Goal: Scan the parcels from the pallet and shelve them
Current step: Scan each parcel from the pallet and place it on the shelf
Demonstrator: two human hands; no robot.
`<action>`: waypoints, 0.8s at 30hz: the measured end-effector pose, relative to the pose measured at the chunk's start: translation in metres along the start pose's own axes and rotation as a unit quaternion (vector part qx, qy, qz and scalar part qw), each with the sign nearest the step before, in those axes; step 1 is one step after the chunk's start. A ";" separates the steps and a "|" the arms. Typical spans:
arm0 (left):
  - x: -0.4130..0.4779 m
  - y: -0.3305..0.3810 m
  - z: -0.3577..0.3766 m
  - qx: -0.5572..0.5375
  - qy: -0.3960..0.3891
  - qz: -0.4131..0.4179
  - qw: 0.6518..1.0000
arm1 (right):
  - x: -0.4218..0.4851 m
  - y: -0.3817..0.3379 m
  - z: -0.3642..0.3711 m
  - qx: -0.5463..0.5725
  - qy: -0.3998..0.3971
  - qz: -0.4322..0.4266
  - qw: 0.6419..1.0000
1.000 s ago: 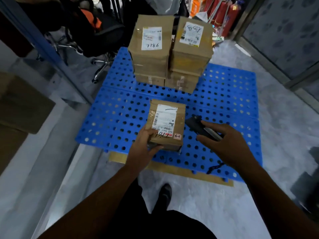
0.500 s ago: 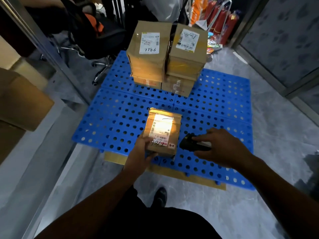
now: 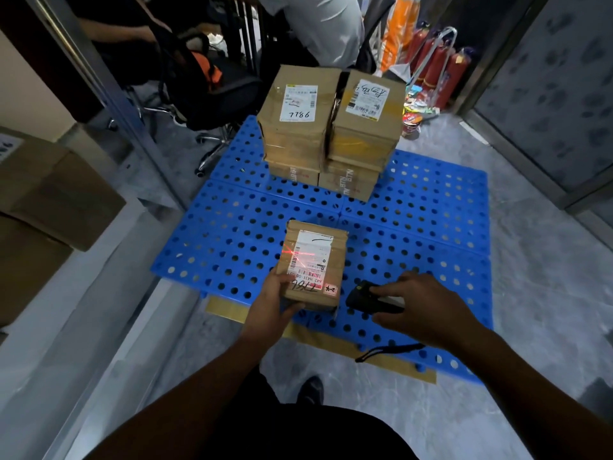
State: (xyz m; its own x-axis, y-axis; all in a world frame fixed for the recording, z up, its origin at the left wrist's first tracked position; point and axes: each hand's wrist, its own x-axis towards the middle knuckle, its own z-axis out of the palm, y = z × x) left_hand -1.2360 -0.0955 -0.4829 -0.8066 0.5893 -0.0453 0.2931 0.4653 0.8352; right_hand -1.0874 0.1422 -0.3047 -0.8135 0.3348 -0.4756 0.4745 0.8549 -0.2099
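Holds small parcel (image 3: 311,263) at near edge of pallet (image 3: 431,220), left hand (image 3: 272,303) curled round its corner; grips scanner (image 3: 365,295) in right hand (image 3: 421,310), red beam (image 3: 290,252) crossing label (image 3: 313,247). Could misread if beam slips off barcode or parcel tilts.

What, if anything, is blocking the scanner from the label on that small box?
Nothing visible. The scanner in the right hand faces the small box across open air, and red light falls on the label.
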 end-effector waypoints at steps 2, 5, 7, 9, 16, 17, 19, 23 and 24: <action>-0.005 0.002 -0.001 -0.007 0.001 -0.006 1.000 | 0.000 0.001 0.009 0.056 0.028 0.015 0.998; -0.016 0.007 -0.006 -0.031 0.012 -0.022 0.999 | 0.008 0.001 0.023 0.200 0.075 0.039 0.976; -0.021 0.012 -0.013 -0.049 0.033 -0.037 0.998 | 0.018 -0.005 0.031 0.283 0.090 0.045 0.954; -0.021 0.016 -0.024 -0.046 0.070 -0.052 0.995 | 0.032 -0.016 0.037 0.328 0.092 0.036 0.940; 0.021 0.027 -0.095 -0.058 0.269 -0.101 0.956 | 0.108 -0.097 0.011 0.411 0.061 -0.040 0.909; 0.033 0.028 -0.109 -0.062 0.301 -0.108 0.946 | 0.121 -0.111 0.003 0.410 0.052 -0.057 0.909; 0.058 0.030 -0.134 -0.060 0.362 -0.119 0.923 | 0.147 -0.142 -0.014 0.410 0.041 -0.093 0.907; 0.112 0.020 -0.180 -0.069 0.456 -0.144 0.875 | 0.201 -0.201 -0.045 0.416 0.033 -0.149 0.897; 0.125 0.015 -0.189 -0.063 0.470 -0.151 0.867 | 0.215 -0.213 -0.051 0.422 0.031 -0.159 0.892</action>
State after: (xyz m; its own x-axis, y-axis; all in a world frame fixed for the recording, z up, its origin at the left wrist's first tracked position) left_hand -1.4293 -0.1394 -0.3721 -0.9162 -0.3734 0.1456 -0.0149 0.3947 0.9187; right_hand -1.3807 0.0522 -0.3187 -0.9569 0.1712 -0.2345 0.2788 0.3169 -0.9066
